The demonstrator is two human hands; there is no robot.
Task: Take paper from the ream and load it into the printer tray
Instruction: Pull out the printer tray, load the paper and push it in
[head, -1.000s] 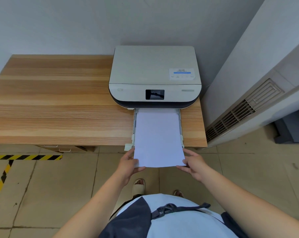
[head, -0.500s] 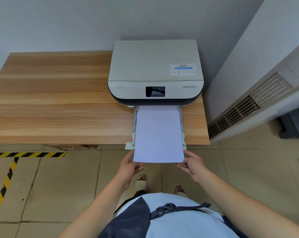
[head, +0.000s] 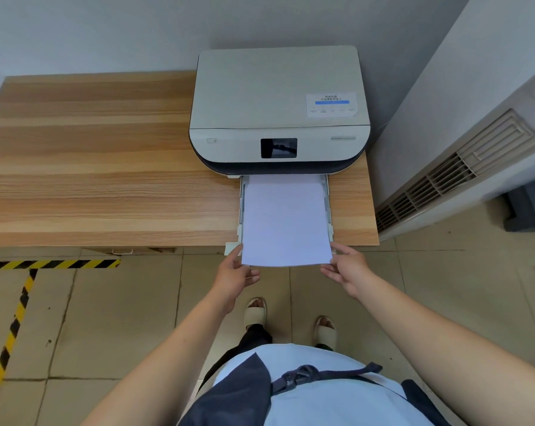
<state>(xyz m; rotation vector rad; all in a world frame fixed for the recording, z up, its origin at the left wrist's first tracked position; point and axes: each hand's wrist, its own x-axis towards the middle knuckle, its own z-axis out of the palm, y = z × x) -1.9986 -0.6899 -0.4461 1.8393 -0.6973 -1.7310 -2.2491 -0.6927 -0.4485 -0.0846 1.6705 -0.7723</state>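
Observation:
A white printer (head: 278, 96) with a small dark screen stands at the right end of a wooden desk (head: 106, 167). Its paper tray (head: 241, 207) is pulled out toward me, past the desk's front edge. A stack of white paper (head: 284, 222) lies in the tray, its near edge sticking out over the floor. My left hand (head: 234, 279) pinches the stack's near left corner. My right hand (head: 347, 270) pinches the near right corner. No ream is in view.
A grey wall runs behind the desk. A pale unit with vent grilles (head: 463, 167) stands close on the right. Yellow-black hazard tape (head: 51, 264) marks the tiled floor at left. My feet in pale sandals (head: 255, 313) stand below the tray.
The paper has slid further into the tray toward the printer, with both hands following it forward. Less of the stack overhangs the desk edge than before.

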